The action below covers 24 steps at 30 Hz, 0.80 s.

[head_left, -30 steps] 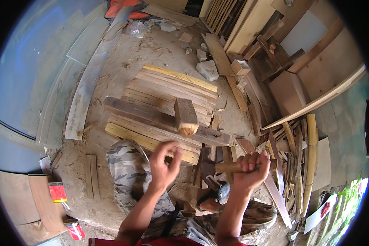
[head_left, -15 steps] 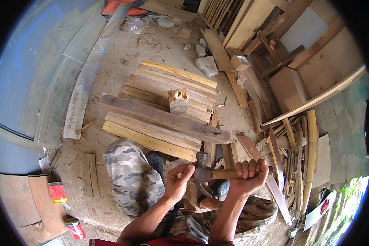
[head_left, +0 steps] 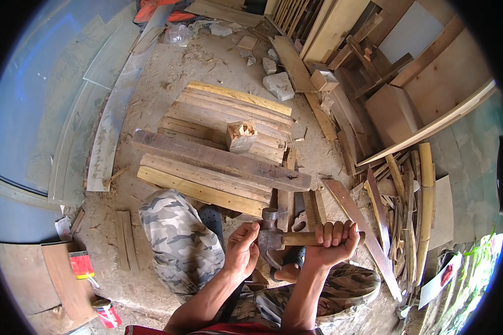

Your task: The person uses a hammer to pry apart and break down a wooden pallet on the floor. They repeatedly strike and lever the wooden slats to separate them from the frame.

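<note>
In front of my body I hold a claw hammer [head_left: 270,240] level, its head to the left and the claw pointing down. My right hand [head_left: 333,245] is wrapped around the wooden handle. Closed fingers of my left hand [head_left: 241,252] are at the hammer head, thumb up; whether they pinch anything is hidden. Beyond the hammer, a panel of nailed wooden slats [head_left: 207,191] lies low over the ground. Across it rests a thick dark beam [head_left: 218,160]. Behind the beam stands a short wooden block [head_left: 241,142] with a rough, broken top.
My camouflage-clad knee [head_left: 179,240] is left of the hammer. Scrap wood and bamboo [head_left: 425,206] are heaped at right, below a wooden cabinet frame [head_left: 430,131]. Stones [head_left: 278,86] lie beyond the panel. Red cans [head_left: 107,315] stand at lower left, near long boards [head_left: 109,139].
The view has shifted slightly, moving the scene a little in the picture. Both hands stay at the hammer, with nearly the same hold.
</note>
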Motion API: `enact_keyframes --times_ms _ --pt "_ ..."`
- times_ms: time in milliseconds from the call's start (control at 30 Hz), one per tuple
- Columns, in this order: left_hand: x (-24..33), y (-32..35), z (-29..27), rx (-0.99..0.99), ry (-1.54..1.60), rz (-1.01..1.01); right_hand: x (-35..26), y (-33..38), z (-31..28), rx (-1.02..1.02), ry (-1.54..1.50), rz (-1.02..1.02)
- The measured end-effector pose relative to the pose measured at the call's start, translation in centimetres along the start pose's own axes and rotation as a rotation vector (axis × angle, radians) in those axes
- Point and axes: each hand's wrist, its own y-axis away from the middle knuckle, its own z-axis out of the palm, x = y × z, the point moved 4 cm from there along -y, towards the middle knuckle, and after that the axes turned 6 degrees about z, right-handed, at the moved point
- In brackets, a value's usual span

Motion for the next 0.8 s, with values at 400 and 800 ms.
enact_keyframes --times_ms 400,800 --pt "-1.2 -1.0 -1.4 0.057 0.038 -0.001 0.4 -0.5 0.7 -0.187 0.062 -0.017" --pt "8.1 -3.0 -2.1 0.278 -0.400 0.441 4.3 -2.5 7.8 -0.352 0.888 0.142"
